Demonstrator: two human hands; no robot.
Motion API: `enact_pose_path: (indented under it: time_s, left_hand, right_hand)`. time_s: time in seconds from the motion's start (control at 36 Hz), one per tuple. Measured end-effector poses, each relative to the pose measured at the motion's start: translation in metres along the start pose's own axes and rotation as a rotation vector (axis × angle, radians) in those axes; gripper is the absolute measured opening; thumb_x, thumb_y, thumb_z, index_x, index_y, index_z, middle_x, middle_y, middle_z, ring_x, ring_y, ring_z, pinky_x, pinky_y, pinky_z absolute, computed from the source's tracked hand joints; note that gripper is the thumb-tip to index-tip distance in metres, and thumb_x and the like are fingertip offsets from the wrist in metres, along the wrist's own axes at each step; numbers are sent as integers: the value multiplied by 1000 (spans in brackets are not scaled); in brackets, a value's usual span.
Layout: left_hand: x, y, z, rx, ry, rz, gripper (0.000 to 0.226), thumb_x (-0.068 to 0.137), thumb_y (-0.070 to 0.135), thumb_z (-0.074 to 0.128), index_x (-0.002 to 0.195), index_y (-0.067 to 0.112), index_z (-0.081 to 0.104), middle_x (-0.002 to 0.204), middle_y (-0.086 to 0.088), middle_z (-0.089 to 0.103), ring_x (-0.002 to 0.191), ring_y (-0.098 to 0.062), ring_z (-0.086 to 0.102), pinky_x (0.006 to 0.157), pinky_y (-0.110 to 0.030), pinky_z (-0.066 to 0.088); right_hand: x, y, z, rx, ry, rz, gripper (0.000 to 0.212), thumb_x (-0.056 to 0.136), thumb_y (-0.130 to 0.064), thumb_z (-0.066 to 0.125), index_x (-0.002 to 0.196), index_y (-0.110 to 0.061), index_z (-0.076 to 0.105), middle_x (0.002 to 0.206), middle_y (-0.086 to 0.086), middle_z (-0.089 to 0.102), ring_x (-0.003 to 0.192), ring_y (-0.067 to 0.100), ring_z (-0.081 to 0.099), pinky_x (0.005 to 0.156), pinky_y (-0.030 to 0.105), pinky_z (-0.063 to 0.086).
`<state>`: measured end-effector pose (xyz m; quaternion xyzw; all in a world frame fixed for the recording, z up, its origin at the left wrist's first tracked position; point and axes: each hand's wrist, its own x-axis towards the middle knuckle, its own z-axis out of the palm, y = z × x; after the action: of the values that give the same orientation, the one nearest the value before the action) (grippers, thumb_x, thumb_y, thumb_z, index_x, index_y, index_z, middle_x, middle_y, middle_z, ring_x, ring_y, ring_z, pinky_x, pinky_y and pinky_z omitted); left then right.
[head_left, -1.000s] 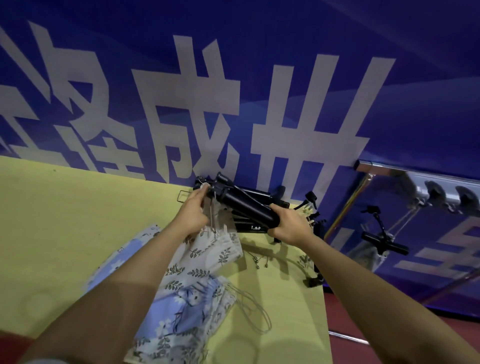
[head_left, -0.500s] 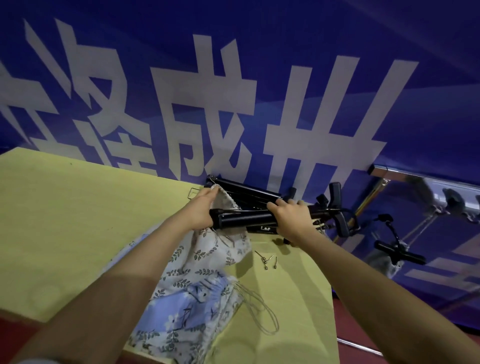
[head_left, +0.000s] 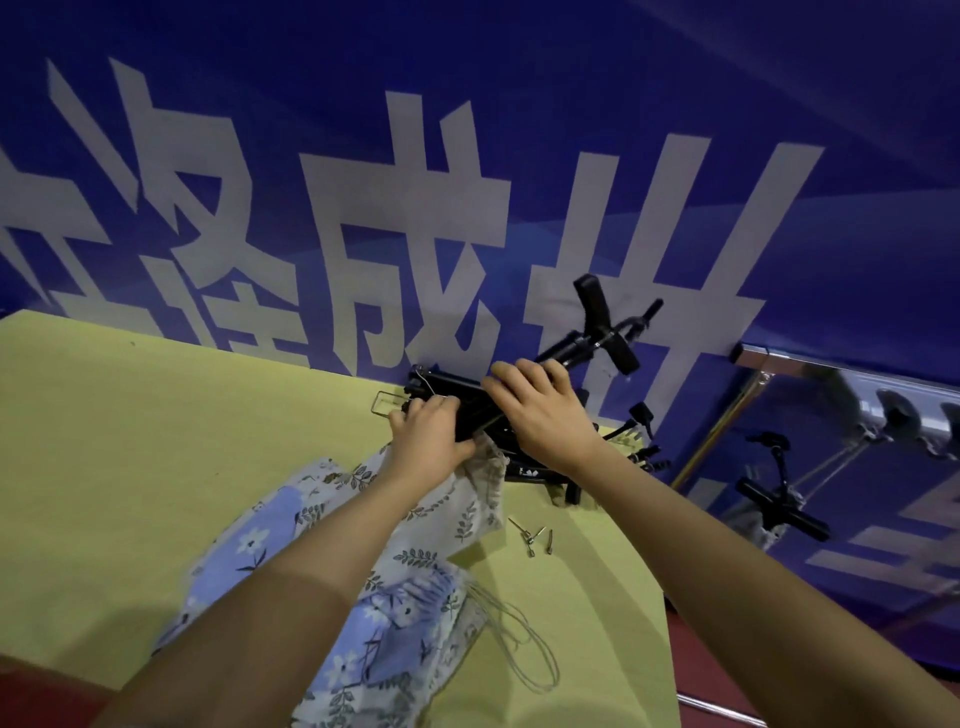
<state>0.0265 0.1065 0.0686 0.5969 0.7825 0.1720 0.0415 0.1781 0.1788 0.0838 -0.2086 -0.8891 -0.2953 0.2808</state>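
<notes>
A black folding stand (head_left: 597, 343) with rods and clamps is tilted up to the right at the far edge of the yellow table (head_left: 156, 467). My right hand (head_left: 540, 415) grips its shaft from above. My left hand (head_left: 428, 441) holds the lower end of the black stand together with the mouth of a floral drawstring bag (head_left: 363, 597), which trails back over the table toward me. More black stand parts (head_left: 535, 470) lie under my hands against the wall.
A blue banner with large white characters (head_left: 415, 234) backs the table. Small metal pins (head_left: 535, 535) lie right of the bag, and its cord (head_left: 524, 649) loops near the front edge. A mirrored metal-framed panel (head_left: 831, 441) stands off the table's right side.
The black stand has swung from level to tilted, its clamp end rising to the upper right. My right hand slid along the shaft toward my left hand, which has closed on the stand's lower end.
</notes>
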Motion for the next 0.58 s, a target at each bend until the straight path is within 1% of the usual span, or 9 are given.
enact_pose_path:
  time_s: [0.08, 0.14, 0.19, 0.28, 0.39, 0.44, 0.5, 0.53, 0.58]
  left_hand:
    - [1, -9, 0, -129, 51, -60, 38, 81, 37, 64, 112, 17, 56, 110, -1, 58, 109, -24, 50, 88, -39, 32]
    - [2, -14, -2, -187, 85, -75, 35, 80, 41, 63, 104, 17, 58, 104, -1, 60, 103, -24, 52, 88, -39, 32]
    - [2, -18, -4, -234, 112, -96, 33, 78, 43, 63, 97, 16, 59, 97, -1, 61, 97, -24, 54, 88, -40, 33]
    - [-4, -20, -7, -323, 134, -120, 26, 76, 39, 63, 90, 18, 58, 88, 0, 63, 89, -23, 56, 84, -37, 31]
    - [-10, -20, -12, -434, 152, -135, 20, 76, 34, 64, 90, 20, 59, 85, 2, 65, 84, -21, 57, 89, -38, 32]
    - [-12, -22, -16, -470, 167, -146, 19, 76, 32, 65, 88, 21, 58, 86, 2, 65, 85, -20, 57, 91, -38, 33]
    - [-14, -25, -18, -504, 169, -156, 17, 75, 30, 66, 86, 23, 55, 86, 4, 63, 85, -20, 55, 92, -37, 32]
    - [-15, -26, -19, -517, 167, -163, 17, 75, 28, 66, 85, 23, 54, 85, 5, 61, 84, -19, 54, 92, -37, 32]
    - [-16, -28, -21, -538, 166, -172, 19, 75, 27, 67, 86, 23, 52, 84, 6, 59, 82, -18, 51, 93, -36, 32]
  right_hand:
    - [-14, -5, 4, 75, 37, 74, 30, 81, -22, 53, 110, -15, 52, 110, 3, 55, 94, 22, 44, 83, 34, 28]
    - [-23, -12, 5, 169, -22, 213, 24, 84, -25, 50, 106, -15, 49, 104, 3, 50, 88, 23, 43, 79, 34, 28]
    - [-29, -20, 6, 295, -197, 371, 22, 88, -26, 53, 106, -13, 52, 102, 5, 53, 91, 27, 48, 81, 34, 28]
    - [-29, -29, 12, 493, -515, 503, 43, 93, -38, 54, 128, -14, 47, 123, 4, 49, 113, 26, 43, 93, 35, 29]
    - [-17, -37, 22, 592, -686, 604, 56, 91, -44, 55, 138, -18, 40, 136, 5, 44, 125, 26, 37, 102, 38, 24]
    - [-15, -41, 26, 633, -724, 627, 42, 90, -41, 57, 126, -20, 52, 126, 4, 51, 120, 25, 43, 98, 39, 25]
    - [-14, -45, 26, 664, -683, 621, 16, 90, -30, 56, 96, -17, 62, 105, 3, 57, 106, 24, 52, 86, 37, 26]
    - [-14, -47, 28, 690, -660, 631, 15, 90, -25, 55, 88, -13, 63, 99, 4, 58, 100, 24, 54, 82, 37, 25]
    - [-14, -49, 30, 781, -631, 708, 17, 89, -23, 55, 88, -10, 66, 97, 5, 63, 95, 23, 57, 85, 38, 32]
